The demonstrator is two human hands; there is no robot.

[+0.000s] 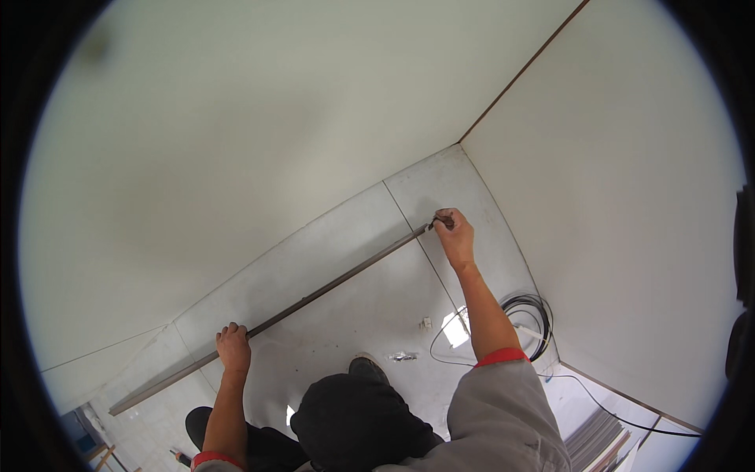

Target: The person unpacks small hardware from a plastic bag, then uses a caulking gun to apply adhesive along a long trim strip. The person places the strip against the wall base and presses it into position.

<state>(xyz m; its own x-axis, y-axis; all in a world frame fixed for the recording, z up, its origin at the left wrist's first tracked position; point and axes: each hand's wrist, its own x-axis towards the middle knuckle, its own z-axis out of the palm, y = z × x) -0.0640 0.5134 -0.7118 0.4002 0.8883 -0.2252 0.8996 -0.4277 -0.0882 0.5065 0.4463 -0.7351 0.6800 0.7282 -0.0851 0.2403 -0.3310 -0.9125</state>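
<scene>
A long thin dark metal bar (330,286) lies slanted across the pale grey tiled floor (377,228), close to the white wall. My left hand (233,347) grips the bar near its lower left part. My right hand (455,232) is closed on a small dark pen-like tool (437,223) whose tip touches the floor at the bar's upper right end. My knees and dark trousers (358,421) fill the lower middle of the view.
A coil of black cable (528,313) lies by the right wall, with a lead trailing to the lower right. A small white piece (425,322) and a scrap of clear wrapper (403,356) lie on the tiles. Stacked flat sheets (602,440) sit at the lower right.
</scene>
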